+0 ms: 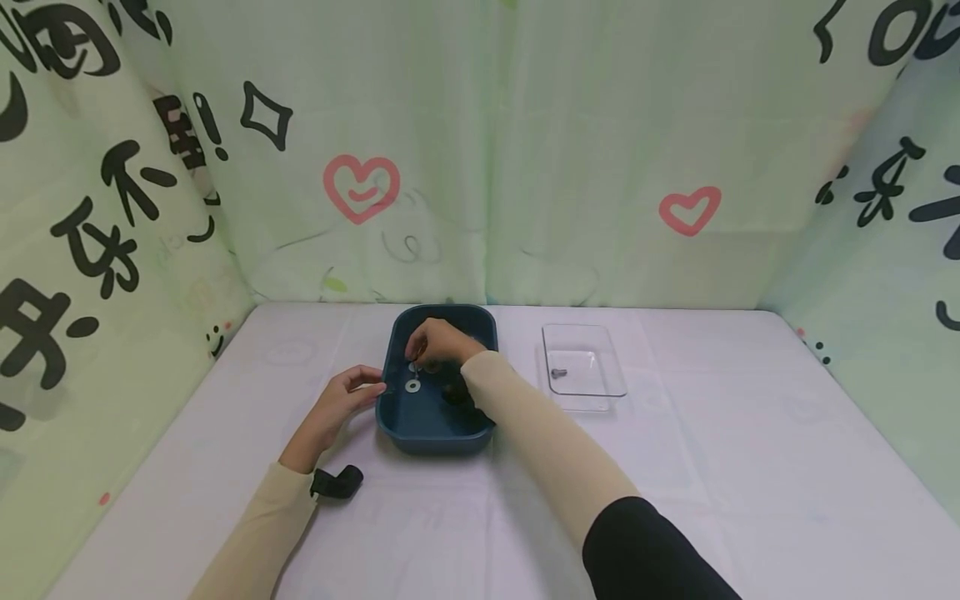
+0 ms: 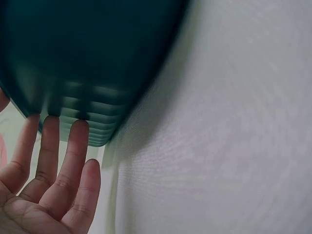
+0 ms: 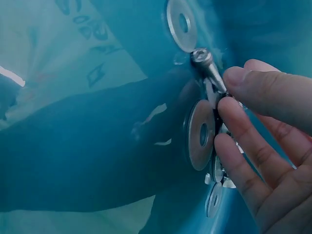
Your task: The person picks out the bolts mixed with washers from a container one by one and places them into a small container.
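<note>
My right hand [image 1: 442, 342] reaches into a dark blue basin [image 1: 438, 444]. Its thumb and fingers pinch a metal socket-head bolt [image 3: 210, 73] by the shank, low over the basin floor. Beside those fingertips are several flat steel washers, among them a large washer [image 3: 197, 146] and another washer [image 3: 178, 31] near the bolt's head. A small washer [image 1: 412, 386] shows on the floor from above. At the basin's left side, my left hand [image 1: 345, 400] rests its nearly straight fingertips against the outer wall, with the thumb at the rim.
A clear plastic box [image 1: 603, 371] stands right of the basin, with a small bolt [image 1: 558, 373] inside. Both sit on a white-covered table [image 1: 712, 458]. Light green curtains [image 1: 585, 142] with printed writing and hearts surround the table at the back and sides.
</note>
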The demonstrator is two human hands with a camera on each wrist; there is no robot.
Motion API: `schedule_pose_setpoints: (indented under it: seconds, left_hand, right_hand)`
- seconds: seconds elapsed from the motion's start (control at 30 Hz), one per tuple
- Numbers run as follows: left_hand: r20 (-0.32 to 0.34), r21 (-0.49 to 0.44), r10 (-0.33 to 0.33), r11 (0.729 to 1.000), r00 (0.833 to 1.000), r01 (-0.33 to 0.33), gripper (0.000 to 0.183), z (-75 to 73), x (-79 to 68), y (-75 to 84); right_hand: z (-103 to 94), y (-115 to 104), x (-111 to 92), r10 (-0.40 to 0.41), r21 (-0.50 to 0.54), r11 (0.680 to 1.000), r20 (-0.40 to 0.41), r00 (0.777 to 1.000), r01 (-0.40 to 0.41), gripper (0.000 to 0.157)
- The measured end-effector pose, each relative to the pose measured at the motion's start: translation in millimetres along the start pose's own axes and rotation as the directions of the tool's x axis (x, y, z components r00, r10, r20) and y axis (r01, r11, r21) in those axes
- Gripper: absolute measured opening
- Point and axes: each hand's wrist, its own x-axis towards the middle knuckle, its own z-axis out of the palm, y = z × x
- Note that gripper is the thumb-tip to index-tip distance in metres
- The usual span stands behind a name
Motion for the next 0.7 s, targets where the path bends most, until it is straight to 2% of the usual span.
schedule_pose_setpoints:
  seconds: [0.4,0.7]
  left_hand:
    - [-0.012,0.006,-0.015,1.0,1.0,0.015,0.038,0.5,-0.5,1.3]
    - [-0.014,0.002,-0.016,1.0,1.0,0.016,0.04,0.0,-0.9,1.7]
  right_hand:
    - [2.1,0.7,-0.7,0.014,-0.107,0.994,-0.016,1.0,-0.016,0.015]
    - [2.1,1.0,-2.6,0.034,-0.136,0.99,-0.005,0.999,-0.035,0.012]
